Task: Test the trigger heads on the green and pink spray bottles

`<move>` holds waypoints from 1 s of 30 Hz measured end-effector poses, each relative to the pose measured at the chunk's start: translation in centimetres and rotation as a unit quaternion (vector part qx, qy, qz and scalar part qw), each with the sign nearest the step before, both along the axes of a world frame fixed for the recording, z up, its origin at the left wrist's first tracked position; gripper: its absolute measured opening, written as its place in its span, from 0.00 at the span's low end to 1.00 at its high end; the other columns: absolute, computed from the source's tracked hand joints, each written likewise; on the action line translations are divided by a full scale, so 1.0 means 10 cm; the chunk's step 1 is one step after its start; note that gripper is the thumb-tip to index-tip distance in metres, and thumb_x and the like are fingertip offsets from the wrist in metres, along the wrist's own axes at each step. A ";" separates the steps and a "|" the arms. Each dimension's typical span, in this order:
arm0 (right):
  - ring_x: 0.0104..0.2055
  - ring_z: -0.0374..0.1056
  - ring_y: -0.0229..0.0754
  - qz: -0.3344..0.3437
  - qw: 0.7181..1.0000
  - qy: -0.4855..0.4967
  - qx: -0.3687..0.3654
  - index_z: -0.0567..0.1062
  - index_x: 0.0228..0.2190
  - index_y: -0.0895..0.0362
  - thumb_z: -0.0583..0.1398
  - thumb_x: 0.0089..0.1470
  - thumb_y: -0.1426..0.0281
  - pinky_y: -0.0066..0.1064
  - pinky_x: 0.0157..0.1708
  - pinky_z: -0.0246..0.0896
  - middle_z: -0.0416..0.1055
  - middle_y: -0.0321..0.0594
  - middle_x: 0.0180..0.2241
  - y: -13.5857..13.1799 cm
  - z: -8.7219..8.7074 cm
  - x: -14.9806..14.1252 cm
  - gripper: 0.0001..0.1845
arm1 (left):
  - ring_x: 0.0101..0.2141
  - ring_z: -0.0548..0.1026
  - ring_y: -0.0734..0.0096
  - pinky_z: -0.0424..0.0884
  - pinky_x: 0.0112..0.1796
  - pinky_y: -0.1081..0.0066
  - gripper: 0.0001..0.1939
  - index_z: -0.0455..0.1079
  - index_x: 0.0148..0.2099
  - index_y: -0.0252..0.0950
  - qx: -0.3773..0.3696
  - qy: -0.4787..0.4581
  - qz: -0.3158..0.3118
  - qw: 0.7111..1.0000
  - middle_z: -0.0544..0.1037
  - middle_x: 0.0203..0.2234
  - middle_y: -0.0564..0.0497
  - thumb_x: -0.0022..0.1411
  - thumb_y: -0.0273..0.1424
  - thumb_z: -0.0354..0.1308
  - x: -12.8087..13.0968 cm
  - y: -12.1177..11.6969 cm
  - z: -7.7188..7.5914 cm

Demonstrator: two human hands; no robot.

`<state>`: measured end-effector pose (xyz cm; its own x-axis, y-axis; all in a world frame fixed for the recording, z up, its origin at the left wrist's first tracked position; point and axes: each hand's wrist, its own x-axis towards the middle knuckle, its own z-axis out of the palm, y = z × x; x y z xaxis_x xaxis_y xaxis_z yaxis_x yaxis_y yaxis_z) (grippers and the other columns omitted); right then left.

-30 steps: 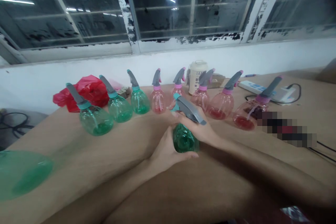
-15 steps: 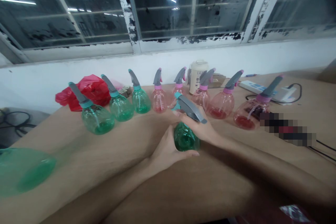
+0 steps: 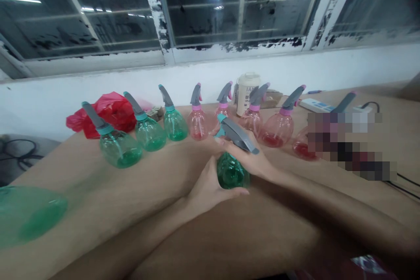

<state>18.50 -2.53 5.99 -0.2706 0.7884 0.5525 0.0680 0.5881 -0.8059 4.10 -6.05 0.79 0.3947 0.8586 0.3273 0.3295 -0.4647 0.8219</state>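
Note:
Between my hands, at the middle of the table, is a green spray bottle (image 3: 232, 173) with a grey and teal trigger head (image 3: 239, 134). My left hand (image 3: 208, 186) is wrapped round the lower body, its thumb along the near side. Closed about the neck just under the trigger head is my right hand (image 3: 251, 159); some of its fingers are hidden behind the bottle. Beyond them stands a curved row of spray bottles: green ones on the left, such as this teal-collared bottle (image 3: 175, 124), and pink ones on the right, such as this pink-collared bottle (image 3: 277, 130).
A red plastic bag (image 3: 113, 111) lies behind the left bottles. At the back stand a lidded paper cup (image 3: 246, 94) and a white power strip (image 3: 316, 106). Part of another green bottle (image 3: 31, 214) shows at the left edge. Black cables (image 3: 407, 190) cross the right side.
Both hands keep the same grip on the green spray bottle. The view has shifted very slightly; otherwise the bottles stand as before.

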 end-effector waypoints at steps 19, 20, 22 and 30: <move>0.32 0.68 0.38 -0.009 1.000 0.007 0.020 0.69 0.34 0.53 0.59 0.52 0.64 0.33 0.35 0.62 0.71 0.33 0.29 0.01 -0.02 -0.01 0.08 | 0.57 0.61 0.47 0.59 0.55 0.48 0.42 0.54 0.58 0.38 0.003 0.005 -0.002 1.000 0.65 0.53 0.40 0.45 0.42 0.69 0.00 0.00 -0.01; 0.32 0.68 0.38 -0.010 1.000 0.009 0.021 0.69 0.34 0.54 0.59 0.52 0.64 0.33 0.35 0.62 0.71 0.33 0.29 0.01 -0.02 -0.01 0.08 | 0.57 0.61 0.46 0.59 0.55 0.48 0.42 0.54 0.58 0.38 0.002 0.007 -0.001 1.000 0.65 0.53 0.40 0.45 0.42 0.69 0.00 0.00 -0.01; 0.31 0.67 0.38 -0.016 1.000 0.012 0.024 0.69 0.34 0.54 0.59 0.52 0.64 0.33 0.34 0.62 0.71 0.33 0.29 0.00 -0.02 -0.01 0.08 | 0.57 0.61 0.46 0.59 0.54 0.49 0.42 0.54 0.58 0.38 -0.003 0.012 0.003 1.000 0.65 0.53 0.41 0.45 0.42 0.69 0.00 0.00 0.00; 0.29 0.67 0.39 -0.025 1.000 -0.007 0.013 0.70 0.35 0.55 0.58 0.54 0.64 0.34 0.34 0.62 0.69 0.32 0.24 0.00 -0.02 0.00 0.08 | 0.57 0.61 0.49 0.59 0.55 0.50 0.43 0.52 0.59 0.39 0.013 0.005 0.000 1.000 0.63 0.56 0.41 0.45 0.42 0.69 0.01 0.01 -0.02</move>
<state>18.52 -2.58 5.83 -0.2395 0.7860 0.5700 0.1085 0.6051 -0.7887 4.18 -5.97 0.55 0.3979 0.8501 0.3450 0.3370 -0.4852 0.8069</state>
